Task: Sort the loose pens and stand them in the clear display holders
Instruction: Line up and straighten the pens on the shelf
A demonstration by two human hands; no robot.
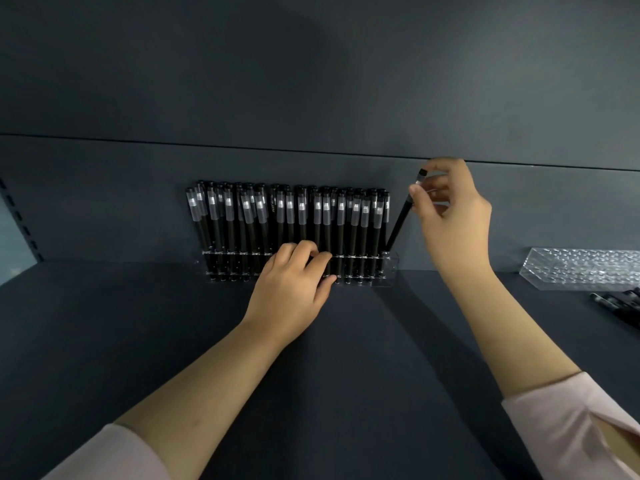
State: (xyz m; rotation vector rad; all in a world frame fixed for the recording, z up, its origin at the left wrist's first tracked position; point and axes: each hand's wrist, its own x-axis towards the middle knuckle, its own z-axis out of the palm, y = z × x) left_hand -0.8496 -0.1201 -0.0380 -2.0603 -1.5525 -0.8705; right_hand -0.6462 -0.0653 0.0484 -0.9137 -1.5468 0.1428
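A clear display holder stands against the back wall of the dark shelf, filled with several upright black pens with clear caps. My right hand pinches one black pen near its cap; the pen leans, its lower end at the holder's rightmost slot. My left hand grips the front of the holder near its middle, fingers curled over the top edge.
A second clear holder, with no pens in it, lies at the right on the shelf. Loose black pens lie in front of it near the right edge. A slotted shelf upright runs along the left.
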